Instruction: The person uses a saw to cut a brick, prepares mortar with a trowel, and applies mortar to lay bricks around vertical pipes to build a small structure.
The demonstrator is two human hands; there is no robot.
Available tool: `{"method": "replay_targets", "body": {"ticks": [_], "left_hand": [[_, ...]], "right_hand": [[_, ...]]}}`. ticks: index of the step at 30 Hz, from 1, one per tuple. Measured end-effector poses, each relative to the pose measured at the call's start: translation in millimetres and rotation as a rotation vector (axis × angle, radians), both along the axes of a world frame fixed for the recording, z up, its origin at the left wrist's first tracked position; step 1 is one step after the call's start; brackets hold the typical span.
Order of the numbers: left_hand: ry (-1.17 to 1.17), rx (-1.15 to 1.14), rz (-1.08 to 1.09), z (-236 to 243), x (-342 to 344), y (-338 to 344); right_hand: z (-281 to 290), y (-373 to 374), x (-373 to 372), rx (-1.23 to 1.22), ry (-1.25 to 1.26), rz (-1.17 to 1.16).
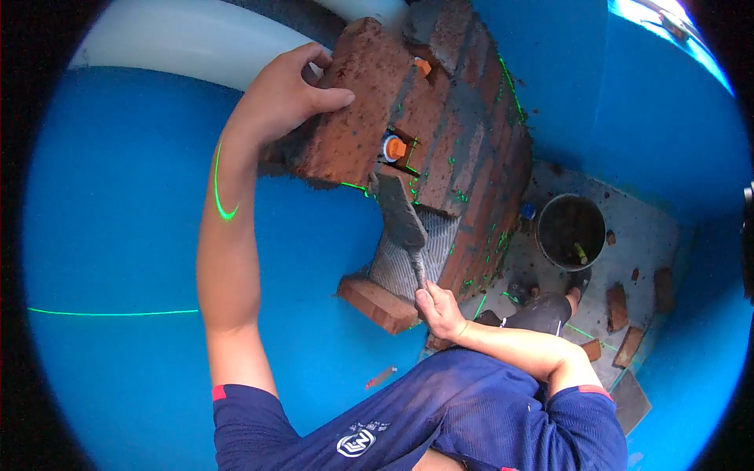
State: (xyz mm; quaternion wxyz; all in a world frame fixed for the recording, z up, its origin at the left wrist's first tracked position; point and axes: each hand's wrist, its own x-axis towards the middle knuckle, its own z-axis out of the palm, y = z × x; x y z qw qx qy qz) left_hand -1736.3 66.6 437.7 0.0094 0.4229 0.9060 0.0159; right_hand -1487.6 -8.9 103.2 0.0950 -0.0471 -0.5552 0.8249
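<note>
My left hand (pixel 290 93) reaches to the top of the brick wall (pixel 479 149), its thumb on the face of a large red brick (pixel 353 86) and its fingers curled over the far edge. In my right hand (pixel 441 312) is the handle of a trowel (pixel 402 213), its blade grey with mortar. The blade's tip lies by the near end of that brick, just below an orange-capped pipe fitting (pixel 394 148) set in a gap. Below the blade are a ridged grey surface (pixel 393 263) and a protruding brick (pixel 377 303).
A second orange fitting (pixel 422 67) sits farther along the wall. White pipes (pixel 196 43) run behind my left hand. On the floor at right stand a dark bucket (pixel 572 231) and several loose bricks (pixel 617 306). Blue walls (pixel 118 235) enclose the space; green laser lines cross it.
</note>
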Motion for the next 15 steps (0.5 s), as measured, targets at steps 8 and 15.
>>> {"method": "replay_targets", "body": {"ticks": [8, 15], "left_hand": [[0.081, -0.007, -0.063, 4, -5, -5], [0.287, 0.34, -0.097, 15, 2, -48]], "right_hand": [[-19, 20, 18, 0.086, 0.021, 0.073], [-11, 59, 39, 0.164, -0.018, 0.021]]}}
